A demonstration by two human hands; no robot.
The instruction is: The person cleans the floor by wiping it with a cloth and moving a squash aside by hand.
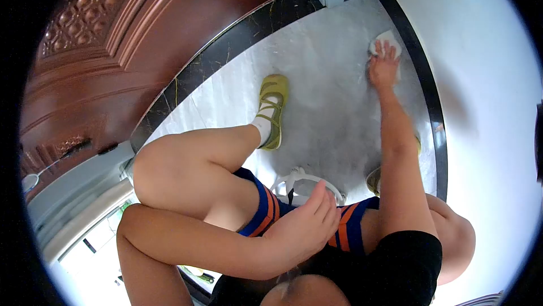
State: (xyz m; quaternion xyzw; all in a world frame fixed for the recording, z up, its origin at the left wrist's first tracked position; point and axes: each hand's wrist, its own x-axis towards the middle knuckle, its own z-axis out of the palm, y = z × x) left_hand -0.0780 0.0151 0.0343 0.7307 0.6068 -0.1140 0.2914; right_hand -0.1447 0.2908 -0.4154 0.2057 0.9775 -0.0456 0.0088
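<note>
My right hand (384,70) is stretched out to the far right of the floor, near the black border by the white wall. Under its spread fingers is a white cloth (387,39), held against the grey floor (328,80). My left hand (308,221) hovers above my lap with its fingers stretched out and nothing in them. Just beyond that hand, between my legs, shows a curved white object (308,176), partly hidden, whose kind I cannot make out.
A carved brown door (153,29) stands on the left, with a black marble threshold (226,40) along it. The white wall (481,80) curves down the right side. My green shoe (274,111) rests mid-floor; the other shoe (373,181) is partly behind my right arm.
</note>
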